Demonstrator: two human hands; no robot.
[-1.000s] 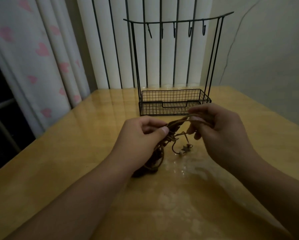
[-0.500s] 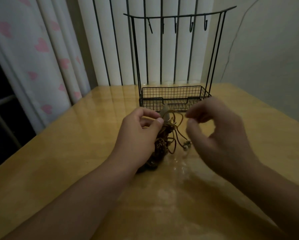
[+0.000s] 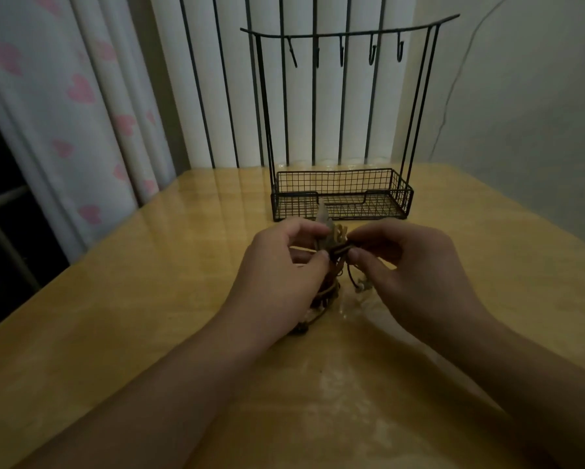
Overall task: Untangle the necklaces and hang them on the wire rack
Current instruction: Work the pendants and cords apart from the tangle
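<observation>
Your left hand (image 3: 277,275) has its fingers (image 3: 313,228) curled, thumb and forefinger pinching the top of the tangled necklaces (image 3: 331,265). Your right hand (image 3: 416,265) meets it from the right: thumb and forefinger closed on dark cords at the same knot, remaining fingers curled loosely behind. The two pinch points sit just beside each other.

The bundle: brown and tan cords, bunched, hanging from the pinch down to the tabletop (image 3: 148,299), where its lower loops rest under the left palm. A pale pointed pendant (image 3: 322,214) sticks up above the left fingertips. A short cord with small light beads (image 3: 362,286) dangles beside the right thumb; whether it touches the surface cannot be told.

Beyond the hands, toward the far edge of the glossy wooden tabletop, stands the black wire rack (image 3: 341,198): mesh basket at the base, tall uprights, curved top bar with five hooks (image 3: 372,52), all bare. Rack and hands are apart.

Behind: white vertical blinds (image 3: 236,79). Far left: curtain with pink hearts (image 3: 77,93).
</observation>
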